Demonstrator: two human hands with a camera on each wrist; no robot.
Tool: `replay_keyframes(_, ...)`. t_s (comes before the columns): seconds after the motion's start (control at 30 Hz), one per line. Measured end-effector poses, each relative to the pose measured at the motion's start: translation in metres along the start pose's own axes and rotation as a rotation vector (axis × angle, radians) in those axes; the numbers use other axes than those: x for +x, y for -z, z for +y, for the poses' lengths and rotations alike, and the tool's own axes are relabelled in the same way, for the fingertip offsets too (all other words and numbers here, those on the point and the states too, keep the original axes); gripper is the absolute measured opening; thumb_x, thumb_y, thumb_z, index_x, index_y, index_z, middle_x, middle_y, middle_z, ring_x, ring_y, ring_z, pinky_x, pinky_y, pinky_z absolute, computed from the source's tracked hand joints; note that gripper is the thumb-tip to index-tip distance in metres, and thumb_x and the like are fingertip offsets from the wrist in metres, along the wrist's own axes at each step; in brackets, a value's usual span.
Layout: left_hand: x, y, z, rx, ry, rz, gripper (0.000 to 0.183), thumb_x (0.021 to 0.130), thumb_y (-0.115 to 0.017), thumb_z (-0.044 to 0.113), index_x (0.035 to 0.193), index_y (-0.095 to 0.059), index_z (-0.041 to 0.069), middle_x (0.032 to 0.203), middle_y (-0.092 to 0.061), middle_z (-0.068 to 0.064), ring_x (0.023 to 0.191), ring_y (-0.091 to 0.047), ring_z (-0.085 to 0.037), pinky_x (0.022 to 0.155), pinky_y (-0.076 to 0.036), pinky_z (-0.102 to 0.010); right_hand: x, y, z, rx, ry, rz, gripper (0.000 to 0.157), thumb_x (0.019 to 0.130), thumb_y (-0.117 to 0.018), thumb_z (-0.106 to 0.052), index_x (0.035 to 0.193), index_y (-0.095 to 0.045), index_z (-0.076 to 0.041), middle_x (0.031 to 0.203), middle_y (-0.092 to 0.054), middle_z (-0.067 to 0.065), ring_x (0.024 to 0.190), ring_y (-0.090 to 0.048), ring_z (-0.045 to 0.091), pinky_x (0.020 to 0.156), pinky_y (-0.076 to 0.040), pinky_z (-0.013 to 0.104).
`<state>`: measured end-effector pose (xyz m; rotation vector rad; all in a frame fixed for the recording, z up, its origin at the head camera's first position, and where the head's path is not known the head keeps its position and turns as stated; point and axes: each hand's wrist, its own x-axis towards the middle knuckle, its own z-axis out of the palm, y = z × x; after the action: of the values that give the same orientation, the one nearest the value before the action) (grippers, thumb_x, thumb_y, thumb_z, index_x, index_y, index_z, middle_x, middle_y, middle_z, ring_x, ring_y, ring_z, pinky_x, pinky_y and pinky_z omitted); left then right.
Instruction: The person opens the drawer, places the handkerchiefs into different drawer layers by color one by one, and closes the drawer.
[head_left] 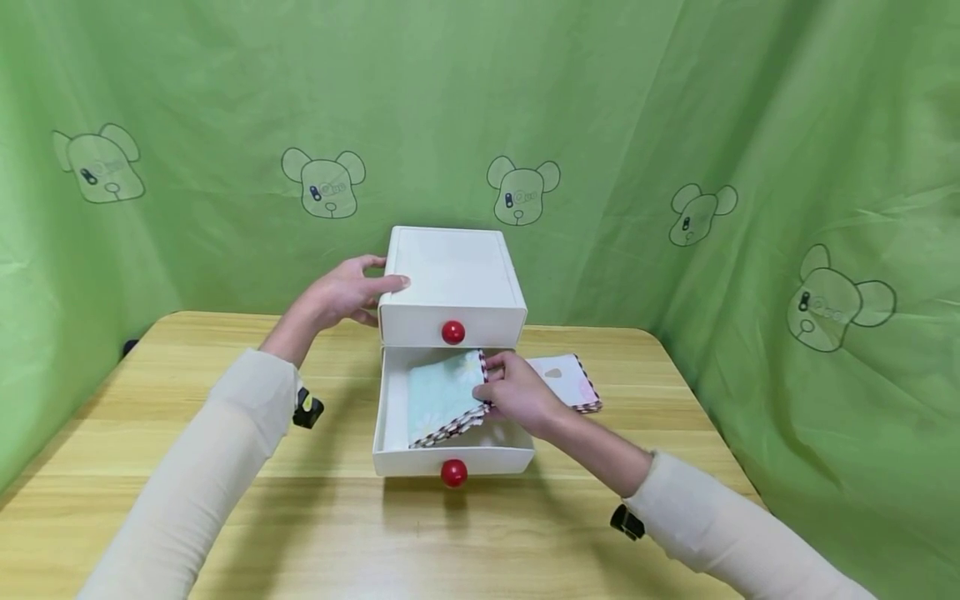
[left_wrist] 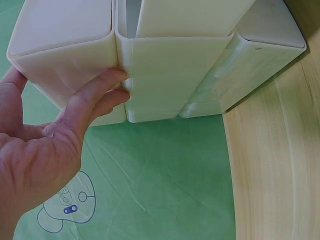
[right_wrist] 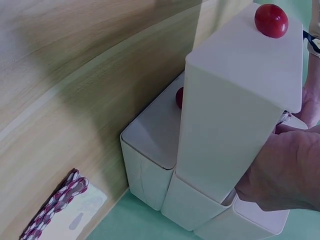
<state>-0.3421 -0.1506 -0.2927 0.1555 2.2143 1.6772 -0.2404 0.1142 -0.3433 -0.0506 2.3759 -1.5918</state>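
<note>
A white drawer unit (head_left: 453,262) stands on the table with its middle drawer (head_left: 453,460) pulled out. My left hand (head_left: 347,292) steadies the unit's left side, thumb over the top edge and fingers against the side wall; the left wrist view shows these fingers (left_wrist: 102,90) fairly straight. Inside the pulled-out drawer, a folded mint-green handkerchief (head_left: 444,392) with flowers and checked trim lies tilted. My right hand (head_left: 521,396) pinches its right edge between thumb and fingers. In the right wrist view the drawer wall hides the right hand's fingertips.
A second folded handkerchief (head_left: 564,379), white with checked trim, lies on the wooden table (head_left: 315,517) right of the unit. Red round knobs (head_left: 453,332) stick out from the drawer fronts. A green curtain (head_left: 450,100) with bear heads hangs behind and at both sides.
</note>
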Motion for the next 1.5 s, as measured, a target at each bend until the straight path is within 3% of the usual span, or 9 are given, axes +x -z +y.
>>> replay_keyframes(0.33, -0.024, -0.008, 0.016, 0.026, 0.005, -0.011, 0.081, 0.094, -0.06, 0.027, 0.152, -0.008, 0.006, 0.14, -0.043, -0.023, 0.12, -0.051, -0.04, 0.088, -0.056, -0.041, -0.002, 0.002, 0.001, -0.057, 0.02, -0.034, 0.051, 0.086, -0.062, -0.001, 0.13, -0.039, 0.006, 0.102, -0.06, 0.018, 0.079, -0.061, 0.025, 0.07, -0.059, 0.033)
replay_keyframes(0.53, -0.025, -0.009, 0.017, 0.03, -0.001, -0.014, 0.081, 0.094, -0.06, 0.028, 0.152, -0.007, 0.006, 0.14, -0.042, -0.023, 0.12, -0.051, -0.041, 0.088, -0.056, -0.042, -0.006, 0.008, -0.002, -0.031, -0.019, -0.105, 0.048, 0.088, -0.057, -0.005, 0.131, -0.038, 0.008, 0.113, -0.054, 0.021, 0.089, -0.062, 0.028, 0.075, -0.059, 0.036)
replay_keyframes(0.77, -0.024, -0.009, 0.017, 0.026, 0.0, -0.013, 0.081, 0.094, -0.06, 0.028, 0.152, -0.008, 0.006, 0.138, -0.044, -0.024, 0.12, -0.052, -0.04, 0.088, -0.056, -0.042, -0.009, 0.011, -0.003, 0.028, -0.089, -0.188, 0.055, 0.094, -0.051, -0.009, 0.14, -0.026, 0.007, 0.126, -0.047, 0.026, 0.11, -0.056, 0.041, 0.082, -0.058, 0.04)
replay_keyframes(1.0, -0.024, -0.009, 0.018, 0.027, 0.001, -0.012, 0.081, 0.094, -0.061, 0.028, 0.152, -0.009, 0.006, 0.139, -0.043, -0.024, 0.122, -0.049, -0.041, 0.09, -0.055, -0.043, -0.012, 0.015, -0.005, -0.029, -0.085, -0.205, 0.059, 0.095, -0.05, -0.014, 0.144, -0.022, 0.005, 0.135, -0.042, 0.026, 0.114, -0.054, 0.04, 0.096, -0.051, 0.045)
replay_keyframes(1.5, -0.024, -0.009, 0.017, 0.033, 0.003, -0.011, 0.082, 0.094, -0.061, 0.028, 0.152, -0.008, 0.006, 0.142, -0.04, -0.024, 0.124, -0.047, -0.042, 0.091, -0.054, -0.044, -0.026, 0.03, -0.02, -0.096, -0.06, -0.257, 0.066, 0.096, -0.055, -0.026, 0.147, -0.02, -0.002, 0.137, -0.047, 0.019, 0.123, -0.049, 0.038, 0.1, -0.048, 0.047)
